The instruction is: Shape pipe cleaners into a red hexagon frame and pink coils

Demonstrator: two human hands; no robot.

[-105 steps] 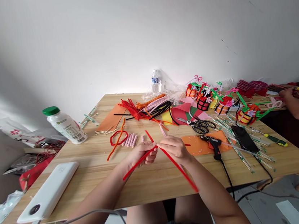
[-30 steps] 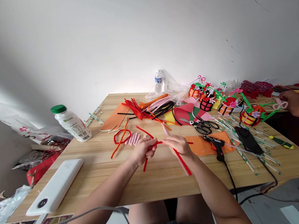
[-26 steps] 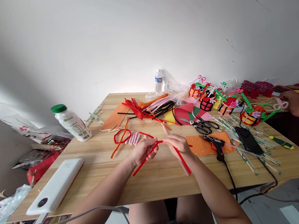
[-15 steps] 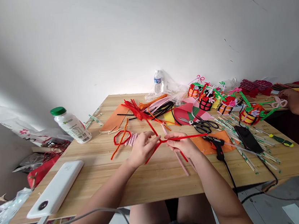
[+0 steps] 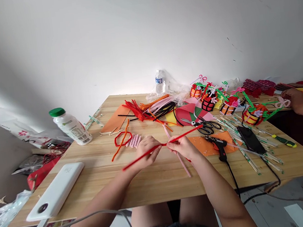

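Red pipe cleaners are joined at a twist between my two hands, their ends sticking out to the lower left and upper right. My left hand is closed on them just left of the twist. On its right, my right hand pinches them with thumb and fingers. A short red end pokes out below my right hand. Beneath the hands a pale pink pipe cleaner lies on the table. Left of them are a red bent ring, an orange pipe cleaner and a pink coil.
Black-handled scissors, a glue gun and a phone lie to the right, near several small decorated baskets. A white power bank and a green-capped bottle stand left. A co-worker's arm rests at far right.
My left hand has closed and turned over at the twist. The spread red ends have swung, now running in one slanted line from lower left to upper right.
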